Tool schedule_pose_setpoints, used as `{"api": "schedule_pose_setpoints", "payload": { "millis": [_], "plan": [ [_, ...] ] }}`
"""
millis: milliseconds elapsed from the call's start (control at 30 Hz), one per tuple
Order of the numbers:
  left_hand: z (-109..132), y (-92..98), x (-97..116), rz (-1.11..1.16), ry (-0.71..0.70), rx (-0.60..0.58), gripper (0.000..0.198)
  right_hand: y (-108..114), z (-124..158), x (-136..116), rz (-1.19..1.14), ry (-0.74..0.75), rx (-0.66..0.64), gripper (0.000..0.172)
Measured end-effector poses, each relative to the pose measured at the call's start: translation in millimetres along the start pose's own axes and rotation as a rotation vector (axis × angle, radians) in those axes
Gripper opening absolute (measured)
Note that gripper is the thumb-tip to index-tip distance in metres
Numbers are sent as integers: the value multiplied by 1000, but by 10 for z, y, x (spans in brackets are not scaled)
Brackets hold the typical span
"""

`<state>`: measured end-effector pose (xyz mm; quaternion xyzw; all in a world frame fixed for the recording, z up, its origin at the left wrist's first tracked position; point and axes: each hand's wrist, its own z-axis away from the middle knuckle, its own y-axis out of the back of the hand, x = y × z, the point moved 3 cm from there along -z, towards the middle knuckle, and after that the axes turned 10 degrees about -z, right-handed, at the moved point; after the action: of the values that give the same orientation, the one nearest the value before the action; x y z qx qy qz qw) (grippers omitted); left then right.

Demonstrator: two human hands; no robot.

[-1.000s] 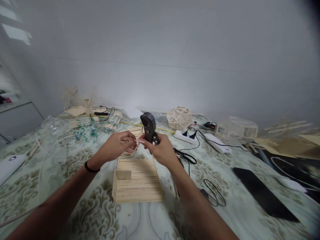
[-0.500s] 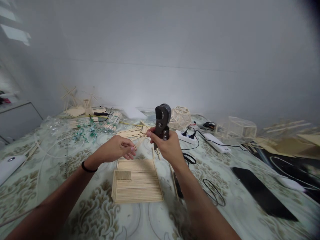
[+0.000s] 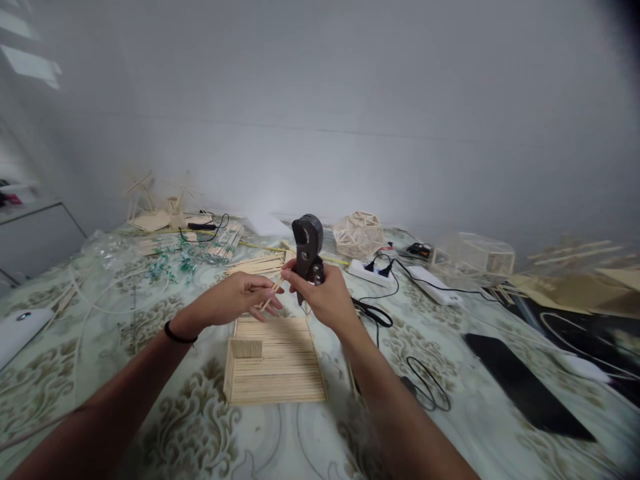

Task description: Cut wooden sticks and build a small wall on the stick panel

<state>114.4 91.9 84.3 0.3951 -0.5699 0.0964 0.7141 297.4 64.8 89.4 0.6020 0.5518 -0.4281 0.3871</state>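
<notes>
The person is wearing a thin black band (image 3: 179, 335) around the wrist of the left hand (image 3: 235, 297), while both forearms are showing bare.

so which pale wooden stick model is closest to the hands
The flat square stick panel below the left hand and right hand; the rounded lattice ball and box frame sit farther back.

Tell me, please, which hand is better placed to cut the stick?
Right, probably: the right hand grips the cutter upright, while the left hand is busy pinching the stick close beside it.
</notes>
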Motion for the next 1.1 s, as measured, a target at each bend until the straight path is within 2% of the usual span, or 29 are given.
{"api": "schedule_pose_setpoints", "payload": {
  "millis": [233, 400, 567, 733, 833, 933, 1000, 1100],
  "plan": [
    [-22, -67, -25, 163, 6, 11, 35, -24, 24, -37, -38, 39, 27, 30],
    [-20, -68, -39, 171, 7, 37, 34, 9, 33, -40, -16, 94, 64, 26],
    [-26, -120, -12, 226, -52, 31, 34, -17, 51, -58, -42, 105, 84, 26],
    [-34, -130, -3, 223, -33, 72, 35, -15, 49, -82, -17, 102, 51, 28],
    [-19, -71, 9, 215, -18, 94, 35, 77, 21, -123, 91, 201, 45, 28],
    [21, 10, 50, 189, -1, 80, 34, 215, -27, -167, 266, 381, 52, 18],
    [57, 55, 92, 159, -5, 51, 32, 279, -57, -171, 382, 510, 11, 13],
    [111, 85, 151, 107, -9, -27, 30, 298, -81, -122, 518, 638, -88, 34]
  ]
}}
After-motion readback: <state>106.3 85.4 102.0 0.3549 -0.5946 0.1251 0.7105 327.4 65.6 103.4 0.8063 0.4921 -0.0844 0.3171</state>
